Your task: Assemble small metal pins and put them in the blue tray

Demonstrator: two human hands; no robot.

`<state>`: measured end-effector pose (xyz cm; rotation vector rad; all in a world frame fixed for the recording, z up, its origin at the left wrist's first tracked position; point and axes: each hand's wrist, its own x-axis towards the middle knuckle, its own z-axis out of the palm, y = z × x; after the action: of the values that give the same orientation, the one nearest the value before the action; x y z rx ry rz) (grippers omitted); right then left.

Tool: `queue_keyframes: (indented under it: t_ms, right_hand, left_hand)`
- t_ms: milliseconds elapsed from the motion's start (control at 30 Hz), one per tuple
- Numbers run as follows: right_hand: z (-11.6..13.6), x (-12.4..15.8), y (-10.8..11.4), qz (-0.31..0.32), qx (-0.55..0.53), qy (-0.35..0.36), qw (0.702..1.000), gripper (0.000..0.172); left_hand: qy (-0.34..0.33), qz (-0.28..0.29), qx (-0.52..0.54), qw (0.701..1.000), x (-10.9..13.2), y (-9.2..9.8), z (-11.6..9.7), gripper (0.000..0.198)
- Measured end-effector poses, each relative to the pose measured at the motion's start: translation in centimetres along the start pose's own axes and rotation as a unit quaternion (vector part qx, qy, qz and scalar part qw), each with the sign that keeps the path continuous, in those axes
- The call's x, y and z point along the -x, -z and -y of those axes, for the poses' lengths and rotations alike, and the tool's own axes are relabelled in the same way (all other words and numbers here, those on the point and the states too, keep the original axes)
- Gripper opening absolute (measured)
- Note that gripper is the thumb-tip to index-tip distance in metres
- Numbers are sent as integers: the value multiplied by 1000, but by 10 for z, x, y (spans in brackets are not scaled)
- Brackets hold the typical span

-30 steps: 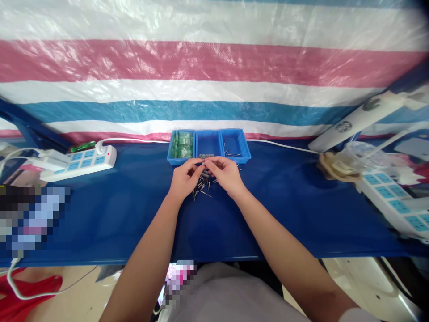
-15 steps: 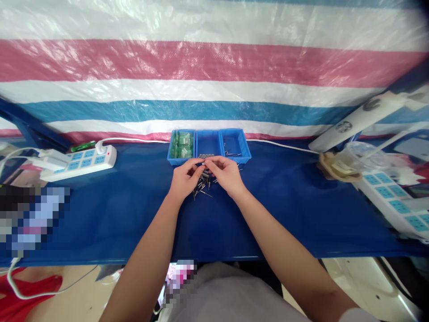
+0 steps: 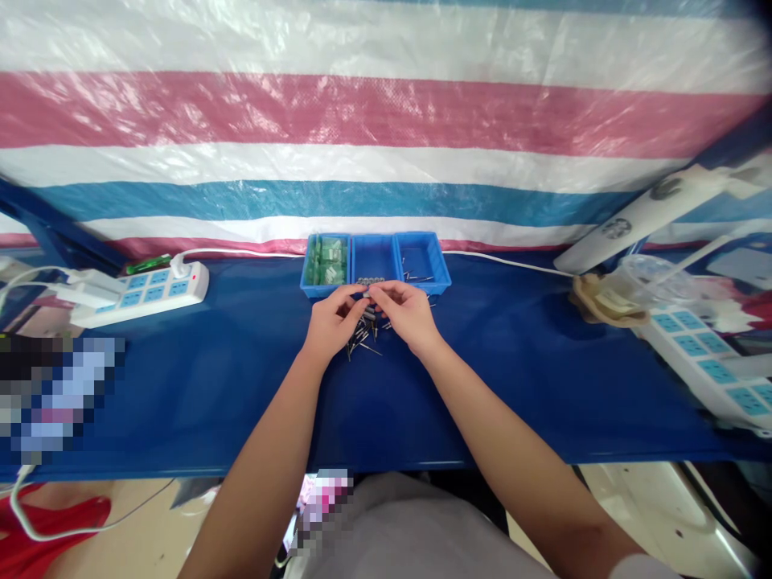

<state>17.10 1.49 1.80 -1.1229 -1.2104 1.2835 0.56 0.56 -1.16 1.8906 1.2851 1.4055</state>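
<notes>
Fingertips of my left hand (image 3: 331,323) and my right hand (image 3: 410,314) meet in front of the blue bins, pinched around a small part too tiny and covered to name. Beneath them a pile of thin dark metal pins or bits (image 3: 363,334) lies on the table, partly hidden by my fingers. Just behind my fingertips, a row of small round metal pieces (image 3: 371,281) shows at the front of the middle blue bin (image 3: 375,253). The right blue bin (image 3: 425,256) holds a few thin metal pieces. In the left blue bin (image 3: 306,273) are green-tinted packets (image 3: 334,259).
A white power strip (image 3: 162,299) with plugs lies at the left, another power strip (image 3: 703,346) at the right. Near that one stand a clear plastic cup (image 3: 633,281) and a leaning white tube (image 3: 627,225). A striped sheet (image 3: 386,112) hangs behind the blue table (image 3: 512,386).
Almost nothing differs. Both hands stay pinched together at the same spot, and the whole view has shifted very slightly.
</notes>
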Motion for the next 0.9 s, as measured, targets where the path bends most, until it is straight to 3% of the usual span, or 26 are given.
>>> queue_keyframes:
  t_ms: [267, 500, 900]
  right_hand:
    - [-2, 0, 0, 17, -12, -10, 1000, 42]
    - [2, 0, 1, 4, -12, -16, 1000, 43]
    - [1, 0, 1, 13, -18, -19, 1000, 44]
  left_hand:
    - [35, 27, -6, 999, 0, 3, -2, 27]
    - [1, 0, -2, 1000, -1, 0, -1, 25]
    - [18, 14, 5, 1000, 1, 1, 1, 26]
